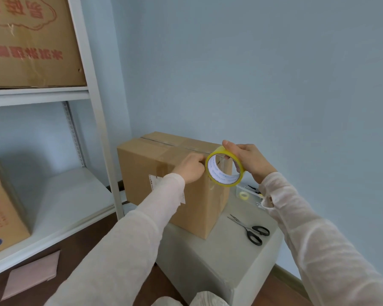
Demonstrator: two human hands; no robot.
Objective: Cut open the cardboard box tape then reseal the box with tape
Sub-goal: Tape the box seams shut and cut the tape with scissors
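Observation:
A brown cardboard box (155,164) stands on a grey block (208,257), its top seam showing a dark slit between the flaps. My right hand (250,161) grips a yellow tape roll (224,167) at the box's near top corner. My left hand (191,167) has curled fingers at the roll's left side, pinching what looks like the tape's loose end against the box edge. Black scissors (251,229) lie on the block to the right of the box.
A white metal shelf (97,111) stands at the left, with large printed cartons (29,40) on it. A clear tray holding a small tape roll (243,195) sits behind the box at the right. A pink pad (31,277) lies on the dark floor.

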